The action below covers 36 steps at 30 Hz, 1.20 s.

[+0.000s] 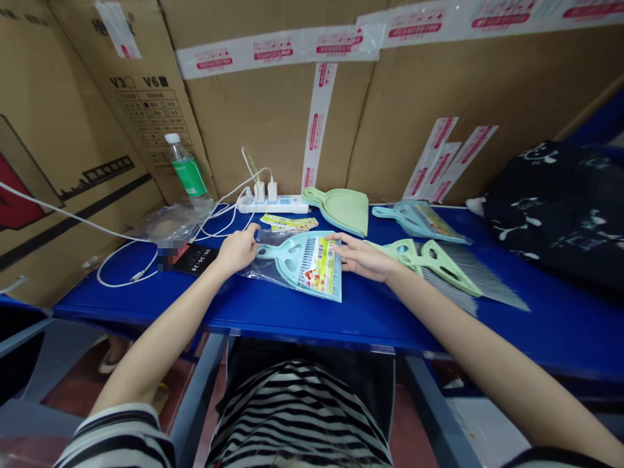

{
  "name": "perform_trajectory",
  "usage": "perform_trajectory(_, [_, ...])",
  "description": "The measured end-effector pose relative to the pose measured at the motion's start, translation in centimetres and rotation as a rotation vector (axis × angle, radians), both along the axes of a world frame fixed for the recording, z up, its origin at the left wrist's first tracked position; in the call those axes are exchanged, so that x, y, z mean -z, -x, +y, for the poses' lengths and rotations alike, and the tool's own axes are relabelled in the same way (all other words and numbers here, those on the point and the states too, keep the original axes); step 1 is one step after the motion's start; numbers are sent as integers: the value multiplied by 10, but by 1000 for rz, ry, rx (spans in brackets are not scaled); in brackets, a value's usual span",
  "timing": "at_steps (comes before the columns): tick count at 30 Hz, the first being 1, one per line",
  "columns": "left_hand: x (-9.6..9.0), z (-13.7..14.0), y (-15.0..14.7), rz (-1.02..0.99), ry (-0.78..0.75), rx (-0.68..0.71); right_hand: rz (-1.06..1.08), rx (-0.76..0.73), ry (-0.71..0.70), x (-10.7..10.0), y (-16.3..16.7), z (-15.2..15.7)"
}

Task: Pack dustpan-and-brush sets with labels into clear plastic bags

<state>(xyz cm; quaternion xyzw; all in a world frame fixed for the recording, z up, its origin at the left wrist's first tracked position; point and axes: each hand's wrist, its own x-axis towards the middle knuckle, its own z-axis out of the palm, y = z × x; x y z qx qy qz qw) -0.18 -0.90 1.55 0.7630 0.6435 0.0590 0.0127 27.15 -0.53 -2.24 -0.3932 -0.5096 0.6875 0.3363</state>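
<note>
A light blue dustpan and brush set (pixel 287 263) with a bright yellow label card lies on the table in front of me, inside a clear plastic bag (pixel 266 273). My left hand (pixel 238 250) is closed at the bag's left end, beside the dustpan handle, pinching the plastic. On the other side, my right hand (pixel 365 258) holds the dustpan's right edge, its fingers over the label side and partly hiding that edge. Just behind the set lie loose yellow label cards (pixel 288 223).
Further back are a green dustpan (pixel 344 209) and another bagged blue set (pixel 419 220). Green brushes (pixel 451 270) lie to the right, near a dark patterned bag (pixel 560 214). Leftward are a power strip (pixel 287 205), white cables, a phone showing a timer (pixel 195 259) and a bottle (pixel 189 172).
</note>
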Motion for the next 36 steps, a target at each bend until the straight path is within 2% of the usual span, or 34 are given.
perform_trajectory(8, [-3, -2, -3, 17, 5, -21, -42, 61, 41, -2, 6, -1])
perform_trajectory(24, [-11, -5, -4, 145, -6, -157, -4, 6, 0, -2, 2, 1])
perform_trajectory(27, [-11, -4, -4, 149, -9, -174, -61, 5, -73, 0, 1, 1])
perform_trajectory(32, [-8, -3, -1, 143, 11, -110, -186, -69, -302, 8, 5, 0])
perform_trajectory(36, [-7, -3, -1, 139, 12, -81, -218, -22, -389, 14, 9, 2])
